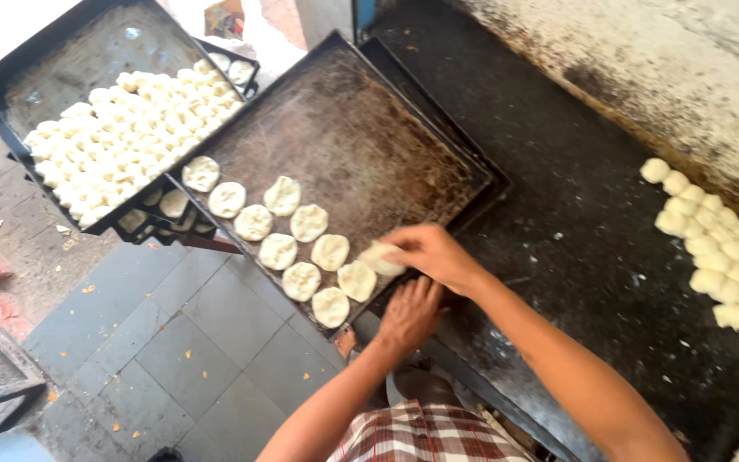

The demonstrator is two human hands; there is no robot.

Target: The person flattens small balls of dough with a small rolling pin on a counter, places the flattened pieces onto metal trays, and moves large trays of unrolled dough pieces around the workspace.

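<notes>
Our right hand pinches a pale flattened dough disc over the near edge of the dark greasy metal tray, extending its neat rows, while our left hand, fingers loosely spread, steadies against the tray's near rim on the black desk.

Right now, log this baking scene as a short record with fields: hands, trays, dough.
right hand: sets a flattened pale dough disc on the large dark metal baking tray
left hand: rests at that tray's near edge, holding nothing visible
on tray: two rows of flattened discs
second black tray: packed with small dough pieces
dark worktop: cluster of round dough balls at right
</notes>
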